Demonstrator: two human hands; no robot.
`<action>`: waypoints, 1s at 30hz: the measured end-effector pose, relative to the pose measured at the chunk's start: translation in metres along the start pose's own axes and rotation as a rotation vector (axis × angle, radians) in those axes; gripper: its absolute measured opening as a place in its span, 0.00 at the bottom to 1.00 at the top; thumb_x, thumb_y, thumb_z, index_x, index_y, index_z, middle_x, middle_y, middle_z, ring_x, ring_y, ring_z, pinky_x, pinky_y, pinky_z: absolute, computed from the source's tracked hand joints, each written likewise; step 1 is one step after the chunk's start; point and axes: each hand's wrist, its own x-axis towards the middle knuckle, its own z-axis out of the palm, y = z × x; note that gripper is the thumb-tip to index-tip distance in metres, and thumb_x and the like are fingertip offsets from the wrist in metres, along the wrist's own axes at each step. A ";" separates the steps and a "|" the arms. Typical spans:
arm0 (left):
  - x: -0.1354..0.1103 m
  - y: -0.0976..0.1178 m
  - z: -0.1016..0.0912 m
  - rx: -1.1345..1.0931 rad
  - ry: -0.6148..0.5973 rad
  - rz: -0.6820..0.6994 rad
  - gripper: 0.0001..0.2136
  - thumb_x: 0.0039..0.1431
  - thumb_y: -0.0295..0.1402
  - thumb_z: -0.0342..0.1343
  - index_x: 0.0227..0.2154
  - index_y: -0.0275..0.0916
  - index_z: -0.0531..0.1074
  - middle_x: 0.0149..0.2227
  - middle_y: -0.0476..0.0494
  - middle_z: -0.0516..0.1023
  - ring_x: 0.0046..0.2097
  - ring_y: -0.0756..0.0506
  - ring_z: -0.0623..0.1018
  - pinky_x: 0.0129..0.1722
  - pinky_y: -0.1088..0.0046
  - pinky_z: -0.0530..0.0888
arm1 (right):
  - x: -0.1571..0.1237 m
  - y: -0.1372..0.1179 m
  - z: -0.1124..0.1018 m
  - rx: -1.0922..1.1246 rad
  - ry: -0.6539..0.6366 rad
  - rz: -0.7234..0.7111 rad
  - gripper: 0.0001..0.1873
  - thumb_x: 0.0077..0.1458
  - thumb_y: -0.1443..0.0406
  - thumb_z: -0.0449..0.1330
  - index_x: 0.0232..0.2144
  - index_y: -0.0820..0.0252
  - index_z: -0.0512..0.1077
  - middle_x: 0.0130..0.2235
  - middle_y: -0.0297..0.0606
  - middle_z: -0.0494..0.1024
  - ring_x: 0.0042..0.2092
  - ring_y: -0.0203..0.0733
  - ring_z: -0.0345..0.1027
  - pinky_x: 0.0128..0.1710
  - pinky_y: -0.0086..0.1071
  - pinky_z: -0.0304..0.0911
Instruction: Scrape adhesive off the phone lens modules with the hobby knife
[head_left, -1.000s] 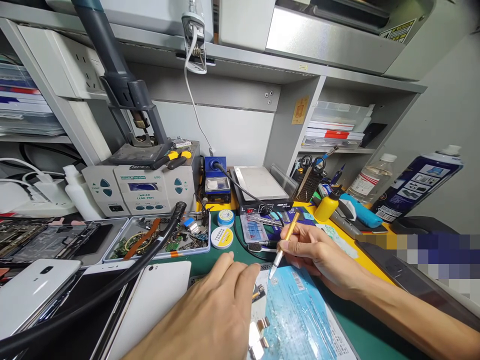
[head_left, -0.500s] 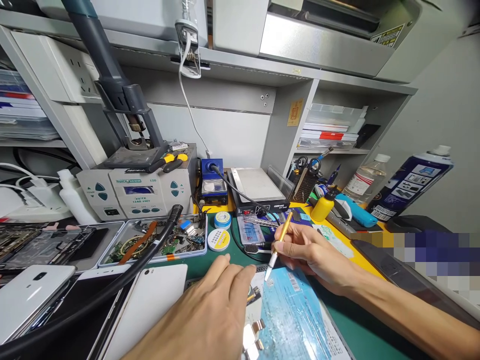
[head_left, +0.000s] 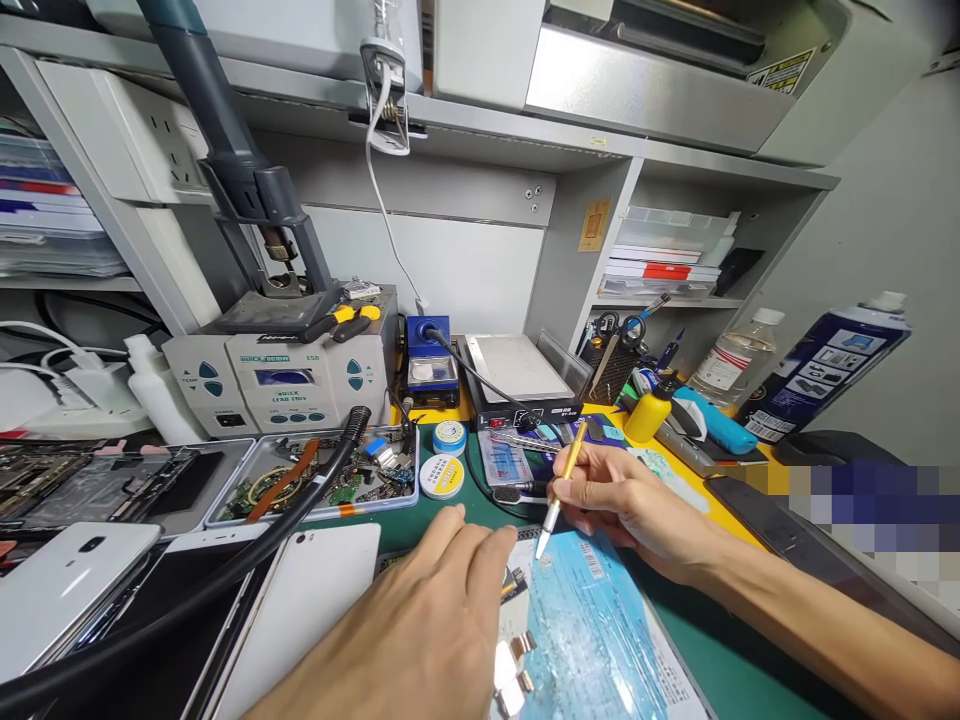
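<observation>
My right hand [head_left: 607, 490] pinches a slim gold-handled, pen-shaped tool [head_left: 568, 470]; its pale tip points down at the top of a blue, film-covered panel [head_left: 585, 620]. Wrinkled clear film and a barcode label show on that panel. Over the panel's left side lies my left hand [head_left: 442, 600], its fingers bent and held together. The fingertips and thumb are hidden, so what they grip cannot be made out. Beside that hand are a small dark part [head_left: 514, 585] and a shiny metal piece with copper-coloured tabs [head_left: 514, 670].
A thick black hose [head_left: 247, 560] crosses several phones, including a white one [head_left: 315, 590], at the left. Behind stand a parts tray [head_left: 416, 490], a rework station [head_left: 281, 385] and a heating plate [head_left: 517, 370]. A yellow bottle [head_left: 649, 410] and spray can [head_left: 825, 365] stand right.
The whole view has shifted slightly to the right. Both hands keep nearly the same pose, and the tool's tip stays near the top of the blue panel.
</observation>
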 end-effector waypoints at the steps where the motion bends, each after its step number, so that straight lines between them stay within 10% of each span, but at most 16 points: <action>1: -0.001 0.000 0.000 0.001 0.004 0.000 0.33 0.59 0.33 0.53 0.68 0.31 0.57 0.64 0.30 0.69 0.68 0.31 0.65 0.60 0.56 0.73 | 0.000 0.000 0.001 -0.001 0.002 -0.004 0.19 0.47 0.60 0.73 0.33 0.57 0.66 0.20 0.27 0.69 0.21 0.29 0.55 0.16 0.25 0.36; 30: 0.001 -0.003 -0.002 -0.069 0.055 0.025 0.34 0.62 0.43 0.58 0.66 0.31 0.60 0.61 0.29 0.72 0.65 0.30 0.68 0.62 0.55 0.71 | 0.000 -0.004 0.000 0.034 0.010 0.048 0.19 0.45 0.60 0.72 0.32 0.57 0.66 0.19 0.27 0.69 0.20 0.29 0.51 0.15 0.24 0.35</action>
